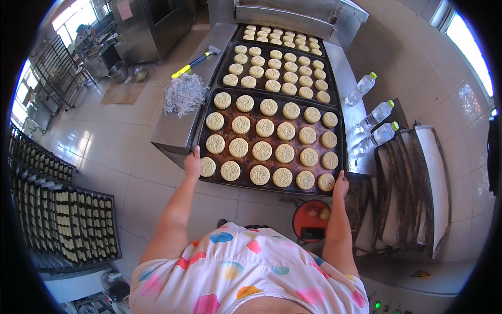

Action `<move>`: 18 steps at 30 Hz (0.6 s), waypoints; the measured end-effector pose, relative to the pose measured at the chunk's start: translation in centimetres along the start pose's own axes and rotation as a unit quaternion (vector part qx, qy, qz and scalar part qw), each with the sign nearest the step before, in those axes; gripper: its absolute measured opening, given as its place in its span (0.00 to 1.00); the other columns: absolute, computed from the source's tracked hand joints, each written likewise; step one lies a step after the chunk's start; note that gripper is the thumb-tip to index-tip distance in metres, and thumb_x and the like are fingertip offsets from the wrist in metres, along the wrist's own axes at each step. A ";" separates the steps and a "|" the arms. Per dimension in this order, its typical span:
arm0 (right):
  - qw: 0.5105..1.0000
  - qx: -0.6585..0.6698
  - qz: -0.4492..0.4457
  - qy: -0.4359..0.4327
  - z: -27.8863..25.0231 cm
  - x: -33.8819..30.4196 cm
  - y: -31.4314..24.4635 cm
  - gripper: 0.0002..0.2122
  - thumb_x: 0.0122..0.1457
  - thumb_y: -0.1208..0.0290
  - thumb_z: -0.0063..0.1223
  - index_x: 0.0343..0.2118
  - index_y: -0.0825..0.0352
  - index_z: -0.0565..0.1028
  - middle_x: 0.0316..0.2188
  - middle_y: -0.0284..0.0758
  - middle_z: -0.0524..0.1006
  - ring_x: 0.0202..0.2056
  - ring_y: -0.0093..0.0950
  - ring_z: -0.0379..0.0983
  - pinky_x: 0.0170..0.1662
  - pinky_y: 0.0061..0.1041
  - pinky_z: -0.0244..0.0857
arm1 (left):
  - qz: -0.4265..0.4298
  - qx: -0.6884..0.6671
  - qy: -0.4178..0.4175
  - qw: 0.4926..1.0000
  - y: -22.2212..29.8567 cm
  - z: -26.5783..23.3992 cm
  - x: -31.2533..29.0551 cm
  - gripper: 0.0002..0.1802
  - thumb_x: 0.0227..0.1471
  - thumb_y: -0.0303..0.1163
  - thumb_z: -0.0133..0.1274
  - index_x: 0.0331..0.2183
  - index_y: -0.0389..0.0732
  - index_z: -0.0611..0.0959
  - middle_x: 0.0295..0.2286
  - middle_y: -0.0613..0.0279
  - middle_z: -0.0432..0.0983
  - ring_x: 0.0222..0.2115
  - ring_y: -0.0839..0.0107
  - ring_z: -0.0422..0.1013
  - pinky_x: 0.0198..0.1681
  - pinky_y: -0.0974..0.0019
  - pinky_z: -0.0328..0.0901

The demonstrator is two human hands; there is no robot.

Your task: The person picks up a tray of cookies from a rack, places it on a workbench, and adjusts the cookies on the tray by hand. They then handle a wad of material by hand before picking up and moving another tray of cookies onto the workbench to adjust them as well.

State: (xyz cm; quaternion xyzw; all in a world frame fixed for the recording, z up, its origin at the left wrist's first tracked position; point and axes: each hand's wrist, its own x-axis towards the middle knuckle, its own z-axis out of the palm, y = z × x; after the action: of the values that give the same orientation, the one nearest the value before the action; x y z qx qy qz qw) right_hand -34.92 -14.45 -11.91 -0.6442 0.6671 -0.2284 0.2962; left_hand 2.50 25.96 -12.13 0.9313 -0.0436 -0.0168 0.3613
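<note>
A dark baking tray [250,180] lies in front of me, bearing rows of round, pale, pattern-stamped mooncakes [262,150]. Its near end sticks out past the metal conveyor bed toward my body. My left hand [193,163] grips the tray's near left corner, fingers closed at the edge. At the near right corner my right hand [340,185] is closed on the same tray. Beyond it a second tray [226,70] of mooncakes lies end to end with this one. Farther still, a third tray [243,40] sits by the metal oven opening [285,18].
On the right ledge stand several clear bottles [362,89] with yellow-green caps. A shredded white mop head [185,94] and a yellow-handled scraper [196,62] lie on the left ledge. Racked trays [78,225] fill the lower left. Stacked boards [431,183] lean at right; a red stool [310,235] stands below.
</note>
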 end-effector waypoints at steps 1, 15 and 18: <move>1.000 0.002 -0.004 0.006 0.0 -0.1 0.0 0.30 0.54 0.42 0.34 0.37 0.70 0.74 0.35 0.50 0.74 0.40 0.47 0.68 0.43 0.40 0.60 | 0.000 0.002 0.001 1.000 -0.1 0.1 0.0 0.38 0.53 0.59 0.30 0.30 0.32 0.79 0.26 0.38 0.72 0.32 0.42 0.68 0.36 0.49 0.62; 1.000 -0.016 0.002 0.009 0.1 0.1 0.6 0.31 0.53 0.40 0.34 0.39 0.66 0.75 0.37 0.48 0.74 0.41 0.46 0.68 0.44 0.39 0.61 | 0.001 -0.003 -0.006 1.000 -0.4 0.5 0.2 0.38 0.53 0.59 0.30 0.28 0.32 0.79 0.25 0.37 0.72 0.32 0.42 0.68 0.36 0.49 0.61; 1.000 -0.017 0.004 0.008 0.2 0.1 0.4 0.31 0.53 0.40 0.33 0.39 0.66 0.75 0.37 0.48 0.74 0.41 0.46 0.68 0.44 0.39 0.61 | 0.004 -0.006 -0.009 1.000 -0.6 0.3 0.2 0.38 0.53 0.59 0.30 0.28 0.32 0.79 0.25 0.37 0.72 0.32 0.42 0.68 0.36 0.49 0.61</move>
State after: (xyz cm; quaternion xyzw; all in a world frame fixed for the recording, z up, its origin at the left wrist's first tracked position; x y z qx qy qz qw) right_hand -35.06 -14.55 -12.35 -0.6448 0.6756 -0.2211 0.2807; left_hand 2.72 26.15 -12.73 0.9287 -0.0501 -0.0244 0.3665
